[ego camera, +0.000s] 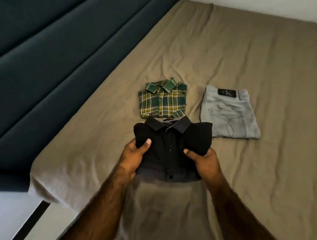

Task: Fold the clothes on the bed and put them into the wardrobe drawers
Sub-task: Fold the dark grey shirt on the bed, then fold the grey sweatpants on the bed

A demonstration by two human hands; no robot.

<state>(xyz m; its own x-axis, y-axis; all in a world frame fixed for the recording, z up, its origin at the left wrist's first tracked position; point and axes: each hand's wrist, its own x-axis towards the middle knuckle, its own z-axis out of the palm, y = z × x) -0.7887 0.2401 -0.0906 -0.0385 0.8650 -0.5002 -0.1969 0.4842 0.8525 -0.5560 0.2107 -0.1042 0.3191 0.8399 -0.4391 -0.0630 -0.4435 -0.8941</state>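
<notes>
A folded black button-up shirt with a grey collar is held just above the bed, collar pointing away from me. My left hand grips its left side, thumb on top. My right hand grips its right side the same way. Behind it a folded green and yellow plaid shirt lies flat on the tan bedsheet. To the right lie folded light grey jeans with a black waist patch. No wardrobe is in view.
A dark teal padded headboard runs along the bed's left side. The sheet's near-left corner hangs over the mattress edge, with pale floor below. A white wall borders the far side.
</notes>
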